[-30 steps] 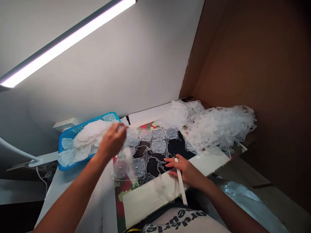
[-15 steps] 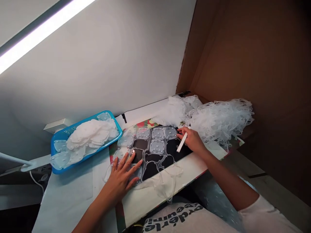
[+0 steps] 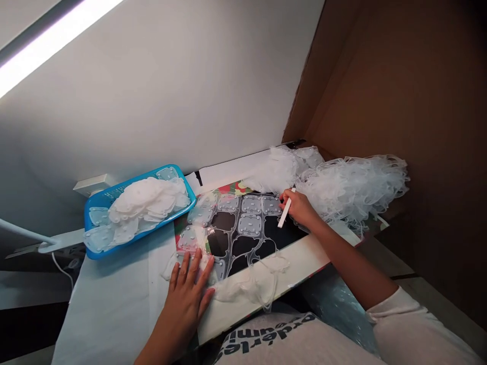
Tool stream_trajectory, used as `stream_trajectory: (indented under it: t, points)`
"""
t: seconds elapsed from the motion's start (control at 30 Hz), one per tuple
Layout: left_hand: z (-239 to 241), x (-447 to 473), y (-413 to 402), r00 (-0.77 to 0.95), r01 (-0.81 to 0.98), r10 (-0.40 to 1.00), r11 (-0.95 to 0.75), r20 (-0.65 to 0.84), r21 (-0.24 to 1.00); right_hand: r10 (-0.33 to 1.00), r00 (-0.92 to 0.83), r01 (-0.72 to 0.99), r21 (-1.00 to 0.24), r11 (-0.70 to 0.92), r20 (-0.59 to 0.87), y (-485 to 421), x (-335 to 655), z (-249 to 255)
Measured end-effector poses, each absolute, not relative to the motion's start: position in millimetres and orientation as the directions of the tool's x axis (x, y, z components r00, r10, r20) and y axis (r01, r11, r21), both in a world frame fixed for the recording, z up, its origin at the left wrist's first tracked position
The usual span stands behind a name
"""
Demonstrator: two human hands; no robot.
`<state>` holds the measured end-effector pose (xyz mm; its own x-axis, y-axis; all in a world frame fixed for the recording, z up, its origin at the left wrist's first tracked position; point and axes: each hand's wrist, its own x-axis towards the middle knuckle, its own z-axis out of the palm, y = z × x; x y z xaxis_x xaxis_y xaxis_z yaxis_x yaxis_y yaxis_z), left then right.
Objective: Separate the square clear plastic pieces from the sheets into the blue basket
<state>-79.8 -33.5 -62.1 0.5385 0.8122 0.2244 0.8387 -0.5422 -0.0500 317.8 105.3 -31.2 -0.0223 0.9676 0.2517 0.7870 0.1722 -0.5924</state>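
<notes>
My left hand (image 3: 186, 294) lies flat with its fingers spread on the near left part of a translucent moulded sheet (image 3: 251, 204). Rounded rectangular pads with small raised dots make up this sheet, and several gaps in it show the black surface (image 3: 276, 227) underneath. At the sheet's far right edge, my right hand (image 3: 300, 207) is closed around a slim white stick-shaped tool (image 3: 285, 212), its white end slanting down toward me. My fingertips touch or nearly touch the pad there; the tool's other end is mostly hidden by the hand. Loose clear strips (image 3: 266, 284) trail over the near edge.
A blue basket (image 3: 140, 234) at the left holds a heap of loose translucent pads (image 3: 144, 203). At the right lies a big tangle of clear plastic frames (image 3: 353, 187), with more white sheets (image 3: 281, 167) behind. A cardboard wall (image 3: 380, 91) stands at the right.
My left hand has slid toward me, uncovering more of the sheet's near left part. The right hand stays at the far right pad with the white tool. The whole view has shifted slightly.
</notes>
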Motion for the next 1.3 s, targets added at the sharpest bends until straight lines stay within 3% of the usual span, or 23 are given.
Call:
stream_trajectory:
  t: [0.2,0.33,0.5,0.63,0.73,0.83,1.0,1.17,1.3]
  points:
    - [-64.9,-75.2,-48.3,0.56,0.823,0.796,-0.565,0.232,-0.048,0.974,0.045,0.738,-0.664,0.117,0.221,98.1,328.9,-31.5]
    - [-65.7,-69.0,-61.1,0.53,0.843,0.817,-0.538,0.228,-0.033,0.975,0.045,0.785,-0.612,0.1,0.217,96.2,329.6,-29.4]
    - [-64.4,-65.3,-74.5,0.532,0.841,0.818,-0.541,0.22,-0.023,0.941,-0.001,0.828,-0.527,0.191,0.338,96.6,309.1,-14.9]
    - [-54.5,-65.2,-86.0,0.411,0.866,0.878,-0.461,0.247,0.196,0.942,-0.114,0.815,-0.513,0.269,0.314,103.8,287.9,-5.2]
    - [-42.8,-74.0,-91.6,0.166,0.866,0.946,-0.274,0.277,0.417,0.95,-0.175,0.787,-0.543,0.293,0.258,111.6,274.5,-5.4]
    - [-35.0,-93.9,-91.6,-0.055,0.854,0.959,-0.098,0.277,0.511,0.944,-0.236,0.749,-0.576,0.327,0.228,122.3,258.9,-7.9]
    - [-37.4,-121.3,-84.6,-0.224,0.864,0.936,0.06,0.273,0.5,0.928,-0.301,0.715,-0.592,0.372,0.219,156.2,215.5,-11.8]
    - [-40.1,-114.5,-74.0,-0.251,0.882,0.935,0.115,0.25,0.457,0.909,-0.368,0.72,-0.559,0.411,0.194,196.5,161.9,-19.5]
    - [-37.0,-105.8,-67.9,-0.244,0.886,0.94,0.114,0.241,0.45,0.933,-0.336,0.769,-0.535,0.351,0.13,213.4,134.7,-25.7]
